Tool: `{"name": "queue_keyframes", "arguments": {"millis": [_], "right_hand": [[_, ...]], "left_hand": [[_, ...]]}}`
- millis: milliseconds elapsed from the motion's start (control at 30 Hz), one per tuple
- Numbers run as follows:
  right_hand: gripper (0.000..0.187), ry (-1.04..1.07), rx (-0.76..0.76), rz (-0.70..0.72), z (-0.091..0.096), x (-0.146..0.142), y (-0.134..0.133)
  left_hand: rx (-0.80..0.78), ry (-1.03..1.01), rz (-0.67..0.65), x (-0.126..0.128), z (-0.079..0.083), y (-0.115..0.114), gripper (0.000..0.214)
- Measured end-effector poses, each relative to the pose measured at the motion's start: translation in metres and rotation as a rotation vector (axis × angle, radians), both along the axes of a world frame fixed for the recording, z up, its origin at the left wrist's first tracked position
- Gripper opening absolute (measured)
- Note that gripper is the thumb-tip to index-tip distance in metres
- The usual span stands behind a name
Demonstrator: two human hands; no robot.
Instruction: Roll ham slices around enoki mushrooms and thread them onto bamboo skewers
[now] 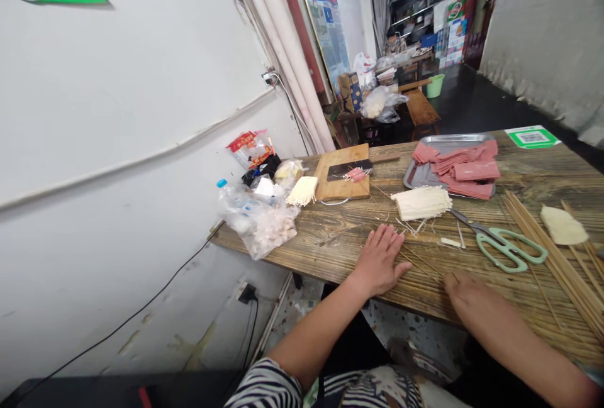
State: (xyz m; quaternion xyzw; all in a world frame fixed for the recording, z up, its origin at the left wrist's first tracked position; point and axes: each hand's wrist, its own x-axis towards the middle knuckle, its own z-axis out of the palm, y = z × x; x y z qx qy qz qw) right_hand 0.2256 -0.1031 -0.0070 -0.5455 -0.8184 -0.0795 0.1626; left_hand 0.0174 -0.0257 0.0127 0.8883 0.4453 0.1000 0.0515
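My left hand (381,261) lies palm down on the wooden table, fingers stretched and a little apart. Thin bamboo skewers (421,268) run from beside its thumb to my right hand (472,298), whose curled fingers close around their near ends. Just beyond my left fingertips is a pale bundle of enoki mushrooms (422,202) with loose scraps around it. Scissors with green handles (503,248) lie to the right, blades pointing at the bundle. Farther right, a sheaf of bamboo skewers (552,260) lies near a pale flat piece of food (564,226).
A metal tray (410,175) of pink slices stands at the back. A cutting board (361,191) bears a cleaver (337,170) and small pink skewered pieces. Another enoki bundle (302,190) and plastic bags (264,226) crowd the left end by the wall.
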Motion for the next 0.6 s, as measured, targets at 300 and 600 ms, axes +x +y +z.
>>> {"name": "queue_keyframes", "arguments": {"millis": [300, 600], "right_hand": [[0.017, 0.004, 0.045, -0.049, 0.004, 0.015, -0.005], [0.023, -0.011, 0.007, -0.066, 0.004, 0.003, -0.001]], "left_hand": [[0.1, -0.237, 0.335, -0.019, -0.004, -0.011, 0.065], [0.07, -0.282, 0.391, -0.017, -0.01, -0.007, 0.052]]}}
